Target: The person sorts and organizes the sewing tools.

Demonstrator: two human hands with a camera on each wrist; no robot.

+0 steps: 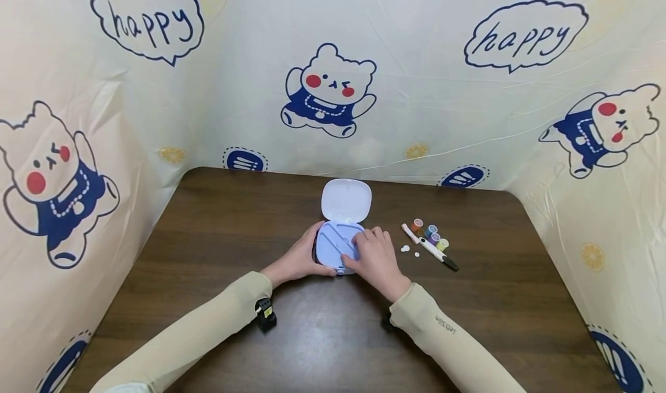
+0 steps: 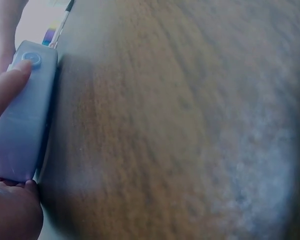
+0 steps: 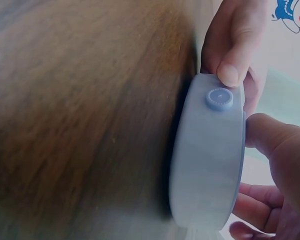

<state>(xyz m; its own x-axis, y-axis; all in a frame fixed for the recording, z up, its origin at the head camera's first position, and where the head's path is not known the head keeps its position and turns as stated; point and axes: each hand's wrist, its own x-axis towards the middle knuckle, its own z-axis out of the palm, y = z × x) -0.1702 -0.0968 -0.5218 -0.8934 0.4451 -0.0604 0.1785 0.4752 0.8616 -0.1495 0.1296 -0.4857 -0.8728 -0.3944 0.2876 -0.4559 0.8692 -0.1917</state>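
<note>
A lavender-blue plastic case (image 1: 333,245) lies on the table with its translucent white hinged lid (image 1: 346,200) raised at the back. Inside sits a flat blue tray (image 1: 329,248) with slanted ridges. My left hand (image 1: 298,259) grips the case's left side, its thumb on the front wall near a round button (image 3: 220,98). Over the tray's right part, my right hand (image 1: 376,260) has curled fingers and thumb at the tray's surface. The right wrist view shows that thumb against the case's upper edge; exactly what the fingertips pinch is partly hidden.
Right of the case lie a white pen with a dark end (image 1: 439,254), a short white stick (image 1: 410,233), several small colored spools (image 1: 431,231) and small white pieces (image 1: 405,248). A printed curtain (image 1: 416,110) surrounds the brown wooden table (image 1: 234,208).
</note>
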